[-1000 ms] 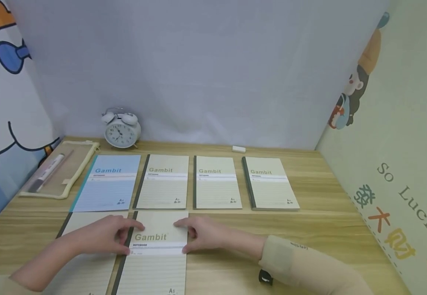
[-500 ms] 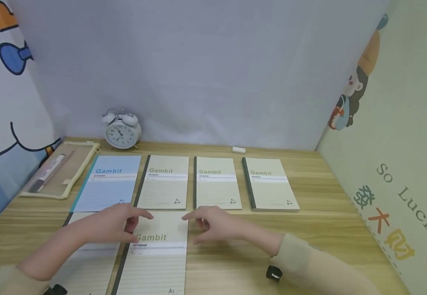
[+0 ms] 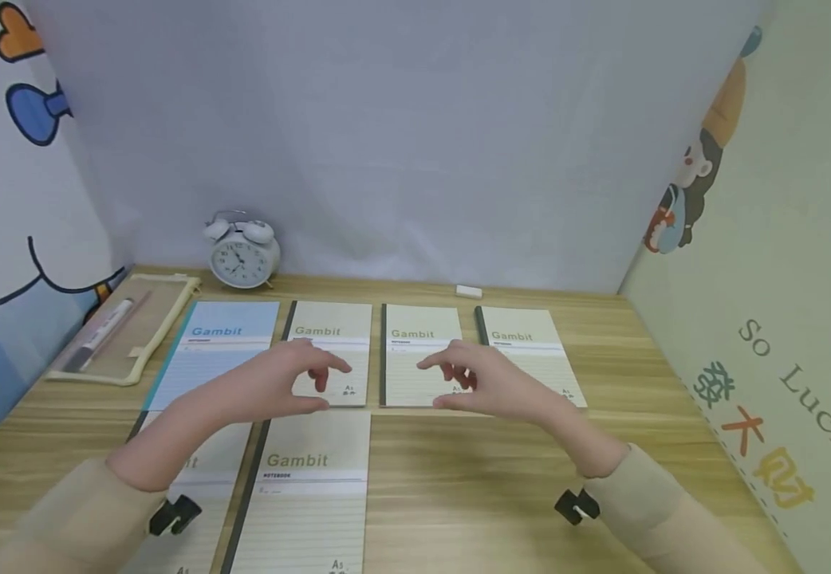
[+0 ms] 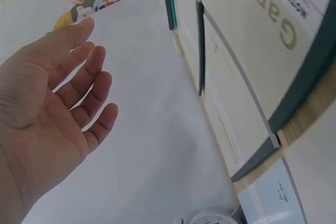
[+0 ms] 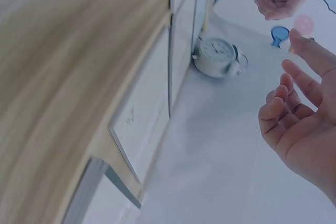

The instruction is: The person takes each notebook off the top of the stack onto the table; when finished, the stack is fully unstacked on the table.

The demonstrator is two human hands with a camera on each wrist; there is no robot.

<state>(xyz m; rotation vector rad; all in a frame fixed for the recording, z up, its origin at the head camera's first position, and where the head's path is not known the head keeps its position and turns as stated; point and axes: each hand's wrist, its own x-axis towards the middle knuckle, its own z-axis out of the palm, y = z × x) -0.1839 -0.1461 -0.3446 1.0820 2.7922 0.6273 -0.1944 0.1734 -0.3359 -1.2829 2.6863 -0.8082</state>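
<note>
My left hand [image 3: 282, 383] is raised over the table with its fingers loosely bent and holds nothing; the left wrist view shows its bare palm [image 4: 47, 103]. In the head view it overlaps the blue notebook [image 3: 232, 316] and the cream notebook [image 3: 332, 315] beside it. My right hand [image 3: 490, 379], also without anything in its grasp, hovers in front of the third notebook [image 3: 415, 319] and the rightmost notebook [image 3: 530, 327]. Below the back row lies a cream notebook [image 3: 308, 510] with a dark spine. To its left, my left arm partly covers another notebook [image 3: 207, 478].
A white alarm clock [image 3: 241, 259] stands at the back left, near a mesh pencil pouch [image 3: 135, 319] holding a marker. A white eraser [image 3: 469, 292] lies by the back curtain [image 3: 415, 159]. Patterned cloths hang at both sides.
Both hands have come off the front cream notebook, risen and moved forward over the back row. They are farther apart now, and that notebook stays in place.
</note>
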